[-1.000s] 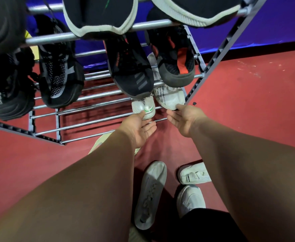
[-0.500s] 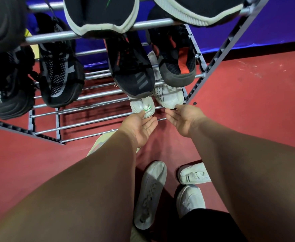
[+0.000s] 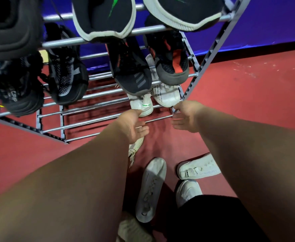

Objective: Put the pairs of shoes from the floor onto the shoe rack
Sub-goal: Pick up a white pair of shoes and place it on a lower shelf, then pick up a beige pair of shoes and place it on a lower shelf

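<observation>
A pair of white shoes sits on a low tier of the metal shoe rack (image 3: 83, 123): one with a green stripe (image 3: 142, 105) and one with small black print (image 3: 166, 95). My left hand (image 3: 132, 126) hovers just below the green-striped shoe, fingers relaxed, holding nothing. At the rack's right corner post my right hand (image 3: 185, 117) is also empty, with its fingers loosely spread. White shoes lie on the red floor below: a long one (image 3: 152, 187), a strapped one (image 3: 199, 169) and another (image 3: 187, 191). A cream shoe (image 3: 135, 145) is half hidden under my left hand.
Black sneakers (image 3: 131, 67) fill the upper tiers, and the toes of some overhang the front bars. The left part of the lower tiers shows bare bars. A blue wall (image 3: 265, 23) stands behind the rack. Red floor (image 3: 248, 93) stretches to the right. A cream shoe (image 3: 132, 231) lies at the bottom edge.
Both hands have drawn back a little from the white pair on the rack and moved apart. The shoes stay in place on the bars.
</observation>
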### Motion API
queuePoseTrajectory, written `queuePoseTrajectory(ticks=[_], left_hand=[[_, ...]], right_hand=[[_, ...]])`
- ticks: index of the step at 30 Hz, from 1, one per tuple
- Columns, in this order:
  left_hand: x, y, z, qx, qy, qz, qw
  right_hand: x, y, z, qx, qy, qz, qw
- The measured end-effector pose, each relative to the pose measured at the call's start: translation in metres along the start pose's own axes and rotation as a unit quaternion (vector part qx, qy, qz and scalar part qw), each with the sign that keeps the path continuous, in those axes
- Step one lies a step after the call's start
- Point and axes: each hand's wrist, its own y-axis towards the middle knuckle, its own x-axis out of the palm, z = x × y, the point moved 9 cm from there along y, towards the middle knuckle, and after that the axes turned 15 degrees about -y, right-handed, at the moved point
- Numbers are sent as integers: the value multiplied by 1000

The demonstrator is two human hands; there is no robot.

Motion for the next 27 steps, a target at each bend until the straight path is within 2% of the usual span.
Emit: queuePoseTrajectory(ticks=[2,5,8,13,16,18,20,24,27], left_hand=[[-12,-18,12,21,90,14,996],[-29,-50,31,77,207,37,975],[-33,-90,41,115,268,21,956],[-21,-172,57,249,318,-49,913],[-31,-217,46,299,395,-92,863],[-47,-237,32,299,480,-99,819],[-66,-248,18,279,533,-93,793],[-93,-258,-2,238,583,-93,771],[-100,-255,-12,204,608,-90,762]], right_hand=[[-12,-18,0,-23,-103,-10,994],[-34,-50,0,-65,-249,-15,966],[-53,-91,1,-93,-346,6,933],[-51,-169,-16,-167,-355,29,919],[-41,-216,-24,-241,-331,52,911],[-37,-242,-17,-257,-314,52,912],[-33,-264,-5,-257,-325,46,909],[-27,-297,21,-267,-350,27,897],[-40,-295,49,-234,-386,27,892]])
